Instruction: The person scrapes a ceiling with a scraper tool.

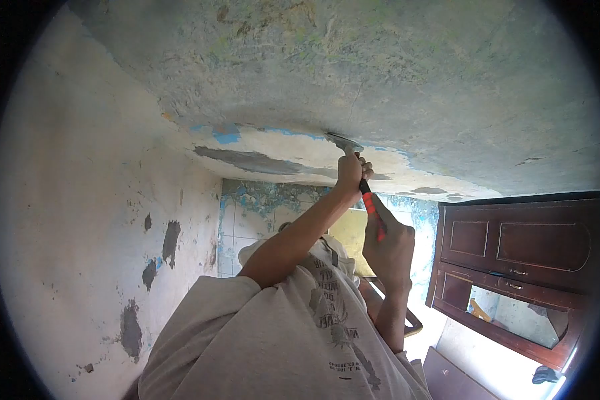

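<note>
A scraper with a flat metal blade and a long red and black handle slants up to the wall surface. Its blade edge touches that surface where white and blue paint borders bare grey plaster. Close behind the blade, my left hand is closed around the upper part of the tool. Lower down, my right hand grips the red end of the handle, covering part of it.
On the left stands a pale wall with chipped grey patches. A dark brown wooden cabinet with panelled doors is at the right. Behind my arms are a tiled wall with flaking blue paint and a yellowish panel.
</note>
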{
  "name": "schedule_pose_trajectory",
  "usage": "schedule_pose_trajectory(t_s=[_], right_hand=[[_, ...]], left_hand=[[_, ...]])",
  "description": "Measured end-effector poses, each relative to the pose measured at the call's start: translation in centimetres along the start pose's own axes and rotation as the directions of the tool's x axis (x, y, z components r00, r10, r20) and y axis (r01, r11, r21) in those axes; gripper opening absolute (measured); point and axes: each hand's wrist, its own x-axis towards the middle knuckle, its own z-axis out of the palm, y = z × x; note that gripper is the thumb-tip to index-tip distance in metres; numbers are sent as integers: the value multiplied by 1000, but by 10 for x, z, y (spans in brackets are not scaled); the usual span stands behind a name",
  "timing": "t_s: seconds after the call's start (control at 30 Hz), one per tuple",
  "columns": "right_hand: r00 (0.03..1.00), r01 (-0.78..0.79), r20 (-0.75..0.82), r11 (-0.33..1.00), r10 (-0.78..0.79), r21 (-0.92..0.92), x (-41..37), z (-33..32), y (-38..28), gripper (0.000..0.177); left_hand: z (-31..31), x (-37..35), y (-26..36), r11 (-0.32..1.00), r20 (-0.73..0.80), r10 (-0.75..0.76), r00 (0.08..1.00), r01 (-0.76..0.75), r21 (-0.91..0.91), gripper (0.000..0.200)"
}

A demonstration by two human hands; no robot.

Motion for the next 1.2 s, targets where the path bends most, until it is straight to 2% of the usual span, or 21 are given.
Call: schedule_pose_trajectory(t_s=[0.07,0.2,0.3,0.33,0.43,0.53,0.57,0.67,0.77,0.8,0.9,0.93,1.07,1.2], right_hand=[[1000,-24,7,1000,24,10,-1,-8,-6,32],[999,40,-11,998,-40,-51,6,17,15,32],[998,34,-49,999,-33,8,-5,6,4,32],[1000,1,-15,1000,-1,-23,-5,-3,-4,32],[999,-31,28,997,33,-72,6,7,7,32],[998,-41,45,995,45,-94,2,1,8,33],[998,-32,48,993,38,-113,0,-2,6,33],[999,1,-32,1000,-1,-3,-4,-2,1,33],[998,55,-1,997,-55,-48,7,26,22,33],[996,88,12,989,-87,-121,7,30,25,32],[998,61,9,998,-60,-26,0,10,7,31],[998,-7,64,999,11,-50,-1,0,0,34],[996,-20,80,997,27,-80,8,10,10,35],[998,1,57,999,1,-44,-1,-1,1,35]], left_hand=[[4,-2,0,1000,9,17,1000,-17,-16,31],[-21,26,-2,1000,-95,24,995,-23,9,33],[-3,0,2,1000,2,-19,1000,19,16,34],[5,-9,3,1000,12,8,1000,-8,12,32],[-8,13,-2,999,-67,26,997,-24,34,30],[-4,6,-4,1000,-38,6,999,-5,15,29],[-1,3,-4,1000,-20,-13,1000,13,4,29],[5,-4,-2,1000,6,30,1000,-30,-4,28],[-28,30,-3,999,-62,39,997,-37,38,26],[-31,31,1,998,-96,20,995,-15,57,26],[-15,11,7,1000,-9,27,1000,-26,6,26],[-4,0,6,999,-8,41,999,-41,16,26],[-12,12,6,998,-60,29,998,-26,53,30],[-2,2,3,1000,-3,-17,1000,17,-24,30]])
